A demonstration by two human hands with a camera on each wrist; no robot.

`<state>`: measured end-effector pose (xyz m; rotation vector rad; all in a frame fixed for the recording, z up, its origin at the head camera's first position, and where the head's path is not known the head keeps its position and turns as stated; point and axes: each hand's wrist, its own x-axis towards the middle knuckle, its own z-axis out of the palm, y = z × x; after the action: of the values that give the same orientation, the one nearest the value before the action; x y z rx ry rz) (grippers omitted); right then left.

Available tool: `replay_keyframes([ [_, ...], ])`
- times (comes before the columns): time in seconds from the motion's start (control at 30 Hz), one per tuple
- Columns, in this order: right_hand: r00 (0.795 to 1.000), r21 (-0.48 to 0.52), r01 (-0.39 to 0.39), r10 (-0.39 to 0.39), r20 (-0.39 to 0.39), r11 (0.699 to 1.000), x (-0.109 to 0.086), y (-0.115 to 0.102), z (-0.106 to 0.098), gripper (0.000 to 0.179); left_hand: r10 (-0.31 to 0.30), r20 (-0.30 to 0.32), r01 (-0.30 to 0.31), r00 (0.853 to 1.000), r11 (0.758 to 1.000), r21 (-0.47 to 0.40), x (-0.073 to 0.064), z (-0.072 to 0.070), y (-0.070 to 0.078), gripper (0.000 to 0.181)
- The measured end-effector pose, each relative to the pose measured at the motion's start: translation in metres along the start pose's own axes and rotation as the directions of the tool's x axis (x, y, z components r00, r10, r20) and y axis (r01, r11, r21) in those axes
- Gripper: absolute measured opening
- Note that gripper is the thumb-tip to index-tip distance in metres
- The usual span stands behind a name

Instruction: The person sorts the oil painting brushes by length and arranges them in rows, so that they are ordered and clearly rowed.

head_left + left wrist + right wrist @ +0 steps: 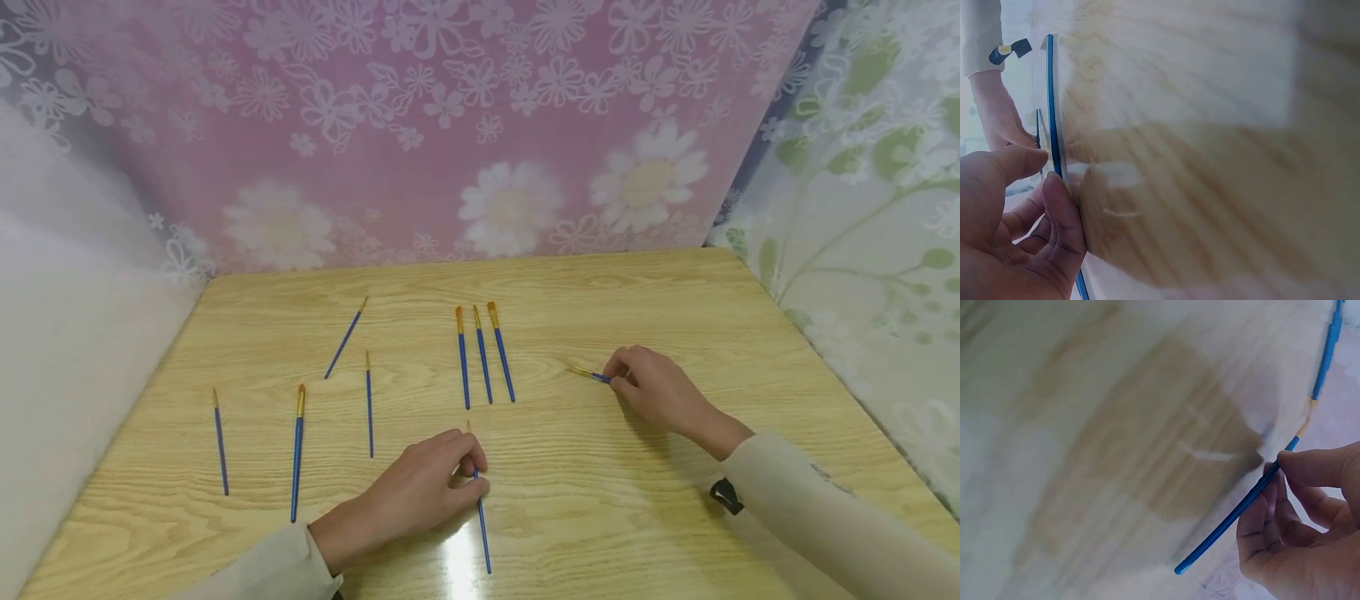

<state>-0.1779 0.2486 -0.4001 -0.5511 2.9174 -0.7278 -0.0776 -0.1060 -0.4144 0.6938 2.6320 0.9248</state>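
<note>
My left hand (427, 475) is at the front middle of the table, thumb and curled fingers at the shaft of a thin blue paintbrush (484, 537). In the left wrist view that brush (1053, 106) runs along the tabletop, fingertips right at it. Farther right, my right hand (656, 392) pinches another blue paintbrush (581, 372) between thumb and fingers, its gold ferrule pointing left. The right wrist view shows the shaft of this brush (1222, 528) slanting, its end close over the table. My palm hides part of it in the head view.
Three brushes (482, 358) lie side by side at the back middle, bristles away from me. Several more, among them a thick brush (297, 454) and a slanted brush (346, 337), are spread on the left. A flowered curtain (390, 167) borders the wooden table (600, 533).
</note>
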Motion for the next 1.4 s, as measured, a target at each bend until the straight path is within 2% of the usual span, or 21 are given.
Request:
replay_keyframes([
  [0.17,1.0,0.043,-0.008,0.007,0.014,0.999,-0.002,-0.009,-0.005,0.011,0.0,-0.004,0.0,1.0,1.0,0.002,0.0,0.0,0.0,0.01],
  [0.33,0.998,0.185,0.002,-0.014,0.065,0.983,-0.007,-0.026,-0.004,0.013,-0.001,-0.007,0.001,1.0,1.0,0.001,0.0,-0.001,0.0,0.01],
  [0.43,0.994,0.251,0.019,-0.045,0.096,0.968,-0.011,-0.039,0.002,0.011,0.0,-0.006,0.0,1.0,1.0,-0.001,0.0,-0.001,0.0,0.01],
  [0.8,0.97,0.392,0.07,-0.154,0.187,0.917,-0.026,-0.081,0.033,0.008,0.031,-0.035,-0.032,0.999,0.999,-0.024,0.0,0.001,-0.002,0.008],
  [0.93,0.961,0.398,0.111,-0.2,0.189,0.911,-0.03,-0.092,0.045,0.006,0.035,-0.035,-0.037,0.999,0.999,-0.032,0.0,0.0,-0.003,0.006],
  [1.1,0.956,0.344,0.167,-0.237,0.171,0.924,-0.032,-0.105,0.058,0.005,0.026,-0.035,-0.027,0.999,0.998,-0.048,0.001,-0.002,-0.005,0.009],
  [1.4,0.965,0.255,0.166,-0.21,0.156,0.953,-0.031,-0.119,0.066,0.008,0.016,-0.033,-0.019,0.999,0.996,-0.088,-0.001,-0.006,-0.004,0.008],
])
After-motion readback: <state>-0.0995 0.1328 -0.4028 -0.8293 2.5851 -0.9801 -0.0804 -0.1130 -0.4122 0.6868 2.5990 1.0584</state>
